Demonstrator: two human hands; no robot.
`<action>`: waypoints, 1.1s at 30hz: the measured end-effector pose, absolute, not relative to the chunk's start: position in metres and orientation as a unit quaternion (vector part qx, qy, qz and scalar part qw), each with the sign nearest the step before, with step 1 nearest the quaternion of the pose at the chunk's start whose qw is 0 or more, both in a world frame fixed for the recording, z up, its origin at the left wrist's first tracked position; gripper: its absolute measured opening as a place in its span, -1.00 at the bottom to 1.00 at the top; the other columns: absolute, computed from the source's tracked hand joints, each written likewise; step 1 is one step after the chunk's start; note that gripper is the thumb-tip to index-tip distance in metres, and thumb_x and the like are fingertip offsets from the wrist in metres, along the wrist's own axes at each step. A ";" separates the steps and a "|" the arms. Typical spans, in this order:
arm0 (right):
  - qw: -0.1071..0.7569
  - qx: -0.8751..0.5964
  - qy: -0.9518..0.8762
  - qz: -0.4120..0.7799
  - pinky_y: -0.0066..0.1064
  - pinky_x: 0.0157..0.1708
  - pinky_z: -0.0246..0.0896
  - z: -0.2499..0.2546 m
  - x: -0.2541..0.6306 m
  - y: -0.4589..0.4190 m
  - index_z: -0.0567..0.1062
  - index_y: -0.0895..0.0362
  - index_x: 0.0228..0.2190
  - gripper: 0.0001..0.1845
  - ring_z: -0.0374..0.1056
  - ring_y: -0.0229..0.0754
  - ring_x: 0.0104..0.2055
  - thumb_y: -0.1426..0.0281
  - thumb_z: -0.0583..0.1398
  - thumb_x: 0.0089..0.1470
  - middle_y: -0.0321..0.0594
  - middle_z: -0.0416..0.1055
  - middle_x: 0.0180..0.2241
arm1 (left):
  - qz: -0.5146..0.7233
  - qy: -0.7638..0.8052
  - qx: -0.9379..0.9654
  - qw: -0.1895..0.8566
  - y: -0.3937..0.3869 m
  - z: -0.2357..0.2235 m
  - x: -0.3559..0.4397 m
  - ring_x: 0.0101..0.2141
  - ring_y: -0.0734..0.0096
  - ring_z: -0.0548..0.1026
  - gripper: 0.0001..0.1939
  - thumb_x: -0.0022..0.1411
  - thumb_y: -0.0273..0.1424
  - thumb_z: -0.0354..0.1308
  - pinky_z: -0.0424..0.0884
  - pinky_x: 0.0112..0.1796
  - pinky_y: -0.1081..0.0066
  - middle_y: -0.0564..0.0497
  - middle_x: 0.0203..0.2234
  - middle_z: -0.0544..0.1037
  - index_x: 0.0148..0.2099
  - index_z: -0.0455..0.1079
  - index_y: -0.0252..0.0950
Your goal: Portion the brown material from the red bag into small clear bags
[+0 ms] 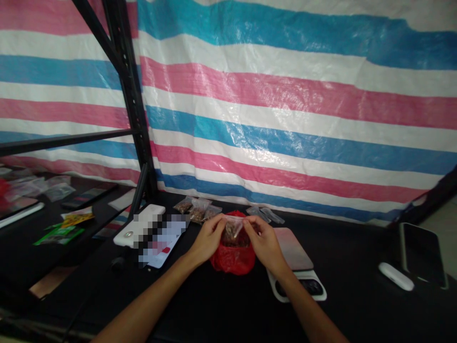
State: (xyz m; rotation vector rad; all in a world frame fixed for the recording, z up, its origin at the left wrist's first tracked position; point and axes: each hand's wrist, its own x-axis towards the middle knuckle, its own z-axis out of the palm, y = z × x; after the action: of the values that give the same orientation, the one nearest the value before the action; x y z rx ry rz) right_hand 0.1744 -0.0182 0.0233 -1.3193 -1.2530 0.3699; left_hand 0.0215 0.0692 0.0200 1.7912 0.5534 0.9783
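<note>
Between my two hands is a small clear zip bag (233, 229) with brown dried bits in it. My left hand (210, 237) pinches the bag's top edge at its left end. At the right end of that edge, my right hand (263, 239) pinches it the same way. Right under and behind the bag sits an open red plastic bag (233, 261) with more brown bits inside. A white kitchen scale (294, 252) with a shiny plate lies beside my right forearm, which partly covers it.
Several filled zip bags (200, 208) lie at the back, left of the red bag. Flat clear bags (266, 214) are right of it. A white device (143, 224) and a phone (164, 243) lie left. At right are a white case (396, 276) and a dark phone (424, 252). A black metal post (132, 95) stands left.
</note>
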 end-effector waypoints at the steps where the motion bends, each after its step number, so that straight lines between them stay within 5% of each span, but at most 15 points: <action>1: 0.599 -0.571 -0.540 0.154 -0.31 -0.24 0.35 0.025 0.175 -0.019 0.50 0.09 -0.36 -0.64 0.42 -0.11 -0.31 0.06 0.17 0.22 -0.23 0.50 -0.39 | 0.405 0.234 0.738 0.487 0.069 0.020 0.022 -0.35 0.34 0.43 -0.66 0.37 -0.20 -0.03 0.36 -0.28 0.40 0.06 -0.44 0.50 -0.33 0.42 -0.27; 18: 0.546 -0.576 -0.604 0.075 -0.36 -0.28 0.23 0.032 0.165 -0.025 0.43 0.07 -0.45 -0.81 0.31 -0.17 -0.35 0.34 0.16 0.22 -0.31 0.35 -0.43 | 0.399 0.187 0.757 0.483 0.066 0.018 0.024 -0.32 0.35 0.50 -0.67 0.35 -0.12 0.08 0.40 -0.23 0.41 0.02 -0.37 0.57 -0.25 0.46 -0.29; 33: 0.574 -0.571 -0.572 0.130 -0.38 -0.39 0.25 0.027 0.167 -0.023 0.51 0.09 -0.35 -0.79 0.31 -0.20 -0.43 0.20 0.23 0.18 -0.31 0.39 -0.44 | 0.415 0.204 0.747 0.478 0.069 0.017 0.022 -0.30 0.32 0.53 -0.73 0.33 -0.19 0.14 0.43 -0.22 0.38 0.00 -0.33 0.59 -0.19 0.49 -0.29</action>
State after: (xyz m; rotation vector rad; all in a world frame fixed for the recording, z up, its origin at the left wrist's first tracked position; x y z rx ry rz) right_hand 0.1667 -0.0228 0.0265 -1.3381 -1.3402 0.3050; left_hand 0.0218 0.0688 0.0174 1.8238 0.4985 1.0147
